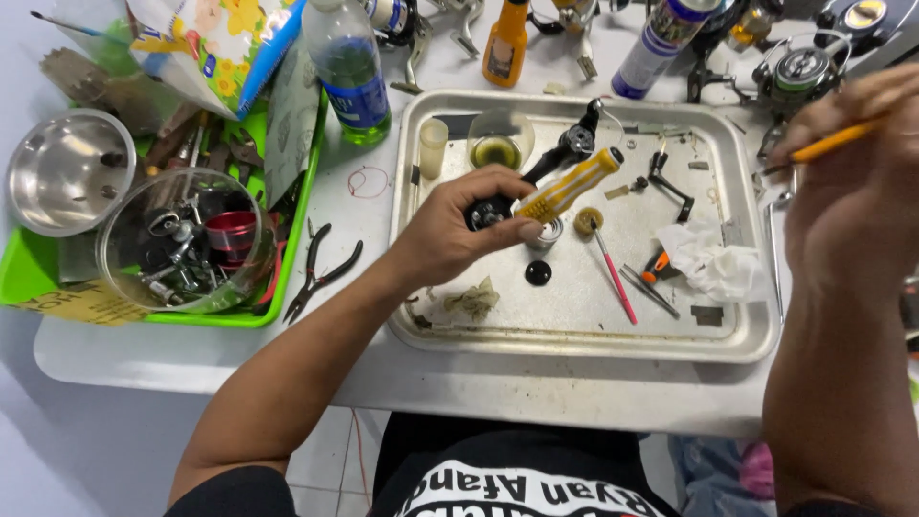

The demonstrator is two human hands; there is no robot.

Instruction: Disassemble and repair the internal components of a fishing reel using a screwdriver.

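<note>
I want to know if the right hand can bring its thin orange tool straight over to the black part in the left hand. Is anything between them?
Nothing visible does. The right hand holds the orange tool above the tray; the black part in the left hand is also raised, with open air between.

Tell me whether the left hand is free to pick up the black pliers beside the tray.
Probably not: the left hand already grips a yellow-handled tool and a black part, though the pliers lie unobstructed nearby.

Green tray (29, 273), steel bowl (67, 172), pliers (321, 270), green bottle (349, 72), crumpled tissue (713, 263)
</note>
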